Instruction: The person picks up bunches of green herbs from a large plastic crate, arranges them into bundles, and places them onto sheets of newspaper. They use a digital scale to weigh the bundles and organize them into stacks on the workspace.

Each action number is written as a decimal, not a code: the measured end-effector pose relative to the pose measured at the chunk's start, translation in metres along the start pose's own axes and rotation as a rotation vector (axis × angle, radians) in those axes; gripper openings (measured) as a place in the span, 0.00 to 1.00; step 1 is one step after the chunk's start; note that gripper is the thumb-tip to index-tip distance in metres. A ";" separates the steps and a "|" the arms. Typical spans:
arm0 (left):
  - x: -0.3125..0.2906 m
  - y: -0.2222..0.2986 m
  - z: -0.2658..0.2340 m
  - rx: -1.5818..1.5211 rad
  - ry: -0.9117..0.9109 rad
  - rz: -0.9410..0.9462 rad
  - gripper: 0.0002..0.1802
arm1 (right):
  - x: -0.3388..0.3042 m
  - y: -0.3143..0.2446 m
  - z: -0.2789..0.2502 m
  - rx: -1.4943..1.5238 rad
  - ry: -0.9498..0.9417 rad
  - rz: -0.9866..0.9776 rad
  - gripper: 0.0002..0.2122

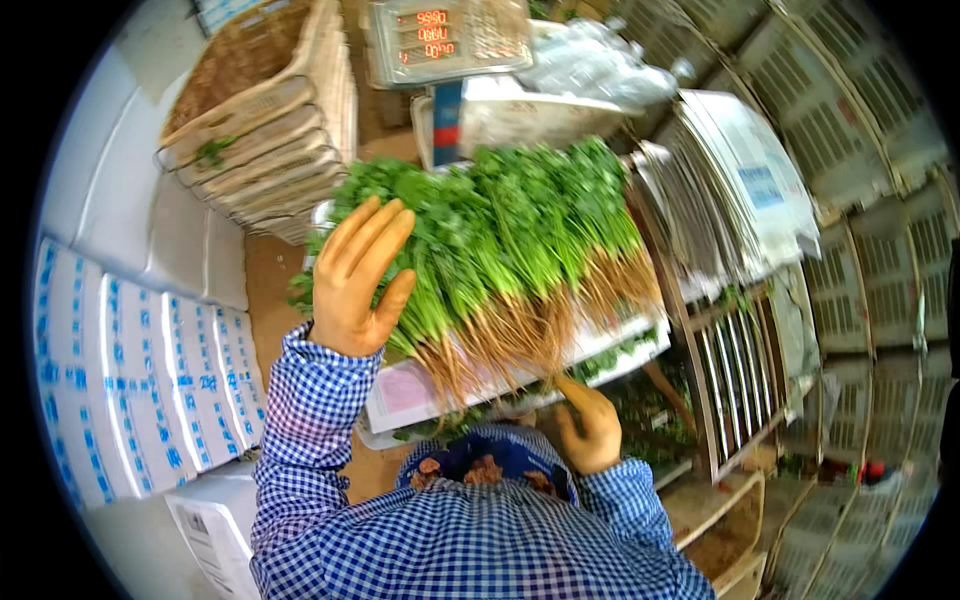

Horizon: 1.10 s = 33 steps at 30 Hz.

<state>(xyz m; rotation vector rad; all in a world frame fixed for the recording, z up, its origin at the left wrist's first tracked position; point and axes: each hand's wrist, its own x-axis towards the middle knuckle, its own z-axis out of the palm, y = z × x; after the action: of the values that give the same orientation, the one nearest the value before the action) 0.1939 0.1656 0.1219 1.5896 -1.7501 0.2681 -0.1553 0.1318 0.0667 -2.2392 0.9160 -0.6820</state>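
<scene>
Leafy green herbs with long brown roots, which look like coriander, lie side by side across a white tray or box, leaves away from me and roots toward me. My left hand, in a tan-orange glove, is over the left end of the herbs, fingers stretched and thumb apart. Just below the roots near the middle is my right hand, gloved alike, its fingers extended toward the root tips and its thumb apart. Nothing shows in either hand.
A scale with red digits stands beyond the herbs, beside clear plastic bags. Stacked crates rise at far left, white taped boxes at left. On the right are a pile of flat white sheets and a metal rack.
</scene>
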 end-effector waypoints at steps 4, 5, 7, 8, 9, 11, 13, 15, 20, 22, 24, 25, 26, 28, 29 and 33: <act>0.003 -0.002 0.076 0.122 -0.376 -0.034 0.36 | -0.013 0.006 -0.004 0.047 -0.007 0.055 0.17; -0.003 -0.006 0.091 0.196 -0.523 -0.116 0.38 | -0.019 0.011 -0.004 0.067 0.021 0.031 0.17; 0.003 0.003 0.104 0.205 -0.621 -0.199 0.37 | -0.040 0.023 -0.012 -0.009 0.077 0.053 0.18; -0.012 -0.009 0.109 0.202 -0.521 -0.161 0.38 | -0.047 0.025 -0.018 -0.042 0.074 0.111 0.18; -0.013 -0.014 0.110 0.217 -0.532 -0.118 0.37 | -0.056 0.027 -0.024 -0.069 0.067 0.178 0.18; -0.023 -0.023 0.120 0.226 -0.506 -0.065 0.38 | -0.079 0.042 -0.027 -0.086 0.127 0.238 0.17; -0.017 -0.008 0.112 0.258 -0.531 -0.009 0.35 | -0.103 0.061 -0.048 -0.040 0.170 0.247 0.17; -0.005 0.009 0.098 0.397 -0.386 0.084 0.34 | -0.133 0.077 -0.071 -0.120 0.307 0.261 0.17; 0.033 0.101 0.101 0.190 0.002 0.112 0.24 | -0.233 0.129 -0.142 -0.244 0.579 0.451 0.15; 0.051 0.157 0.143 0.109 -0.091 0.200 0.24 | -0.271 0.158 -0.167 -0.264 0.668 0.492 0.15; 0.062 0.275 0.208 -0.178 -0.278 0.266 0.26 | -0.311 0.179 -0.190 -0.293 0.749 0.548 0.14; 0.064 0.317 0.249 -0.509 -0.399 0.295 0.27 | -0.332 0.188 -0.203 -0.302 0.795 0.580 0.14; 0.068 0.367 0.276 -0.403 -0.477 0.436 0.27 | -0.355 0.193 -0.218 -0.296 0.841 0.616 0.14; 0.067 0.449 0.338 -0.504 -0.604 0.670 0.29 | -0.410 0.209 -0.234 -0.275 0.978 0.747 0.12; 0.066 0.489 0.370 -0.531 -0.665 0.745 0.30 | -0.439 0.216 -0.239 -0.271 1.060 0.814 0.11; 0.038 0.618 0.490 -0.658 -0.737 0.878 0.28 | -0.578 0.263 -0.224 0.024 1.600 1.393 0.09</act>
<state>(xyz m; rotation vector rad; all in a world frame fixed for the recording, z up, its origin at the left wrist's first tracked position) -0.5607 -0.0309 -0.0006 0.3716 -2.6488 -0.5193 -0.7754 0.3366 -0.0954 -0.1256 2.5603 -1.5268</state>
